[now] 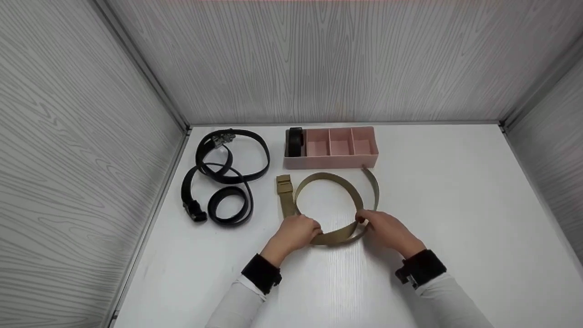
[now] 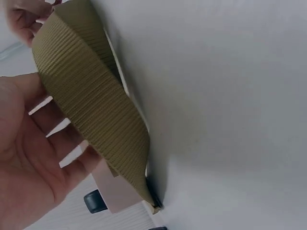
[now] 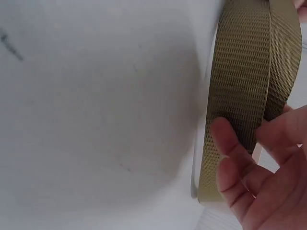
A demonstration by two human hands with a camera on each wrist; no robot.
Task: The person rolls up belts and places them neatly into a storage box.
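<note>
A tan webbing belt (image 1: 337, 235) stands on its edge in a loose loop on the white table, its buckle (image 1: 284, 185) at the left and its free end at the upper right. The left hand (image 1: 297, 232) is at the loop's lower left; in the left wrist view its fingers (image 2: 60, 139) lie behind the webbing (image 2: 91, 91). At the lower right, the right hand (image 1: 387, 230) pinches the webbing; the right wrist view shows its fingertips (image 3: 222, 129) against the belt (image 3: 240, 62).
Behind the loop stands a pink divided box (image 1: 330, 161) with a rolled black belt (image 1: 295, 142) in its leftmost compartment. Two loose black belts (image 1: 259, 173) lie partly overlapping to the left. Patterned panels (image 1: 337, 59) border the table at the back and sides.
</note>
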